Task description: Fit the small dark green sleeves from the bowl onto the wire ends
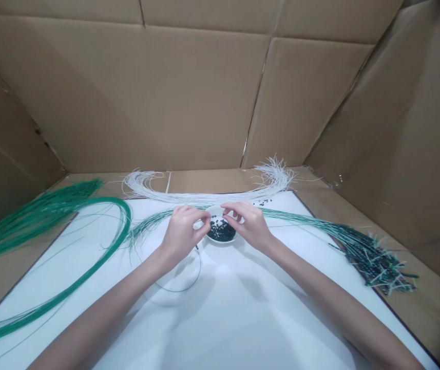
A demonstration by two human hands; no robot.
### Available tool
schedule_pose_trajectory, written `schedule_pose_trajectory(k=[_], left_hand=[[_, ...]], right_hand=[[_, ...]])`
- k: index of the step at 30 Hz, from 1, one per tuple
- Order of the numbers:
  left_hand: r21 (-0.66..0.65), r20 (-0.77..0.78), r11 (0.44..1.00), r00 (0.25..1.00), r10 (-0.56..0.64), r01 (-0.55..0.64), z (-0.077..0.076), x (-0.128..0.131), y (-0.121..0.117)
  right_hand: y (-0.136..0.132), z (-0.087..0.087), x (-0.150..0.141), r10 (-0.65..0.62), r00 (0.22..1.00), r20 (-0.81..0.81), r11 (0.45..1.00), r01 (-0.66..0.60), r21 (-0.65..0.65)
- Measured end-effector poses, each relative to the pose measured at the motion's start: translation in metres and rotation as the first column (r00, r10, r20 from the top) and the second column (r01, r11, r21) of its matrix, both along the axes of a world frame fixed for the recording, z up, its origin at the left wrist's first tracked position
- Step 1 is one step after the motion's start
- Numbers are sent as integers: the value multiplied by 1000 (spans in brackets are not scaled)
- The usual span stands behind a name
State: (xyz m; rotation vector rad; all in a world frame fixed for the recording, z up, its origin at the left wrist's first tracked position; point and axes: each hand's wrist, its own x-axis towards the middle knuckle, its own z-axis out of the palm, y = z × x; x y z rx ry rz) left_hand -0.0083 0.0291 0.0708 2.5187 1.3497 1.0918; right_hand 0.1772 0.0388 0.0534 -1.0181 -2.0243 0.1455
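My left hand (183,228) is closed in a pinch on a thin green wire (181,285) that loops down over the white tabletop (223,318). My right hand (248,223) hovers just right of it, fingers pinched on something too small to name. Both hands meet over a small white dish (222,234) filled with tiny dark beads. A bundle of green wires (320,223) runs behind the hands and ends in a pile with dark tips at the right.
A bundle of white wires (204,194) curves along the table's back edge. A large loop of green wires (89,257) lies at the left. Cardboard walls (189,92) enclose the table on three sides.
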Motion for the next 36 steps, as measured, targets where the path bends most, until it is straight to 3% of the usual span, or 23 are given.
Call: schedule_pose_trajectory(k=[8, 15, 22, 28, 36], left_hand=[[-24, -39, 1000, 999, 17, -18, -1, 0, 1], [-12, -34, 1000, 999, 7, -7, -3, -2, 4], [45, 34, 999, 999, -7, 6, 0, -2, 0], [67, 59, 998, 998, -8, 4, 2, 1, -3], [46, 59, 999, 998, -2, -1, 2, 2, -3]], right_hand=[[0, 1, 3, 57, 995, 88, 998, -58, 13], [1, 3, 3, 97, 979, -180, 981, -125, -149], [6, 2, 0, 11, 804, -595, 864, -308, -399], [5, 6, -2, -23, 756, -654, 824, -356, -440], [4, 7, -3, -27, 760, -649, 824, -350, -445]])
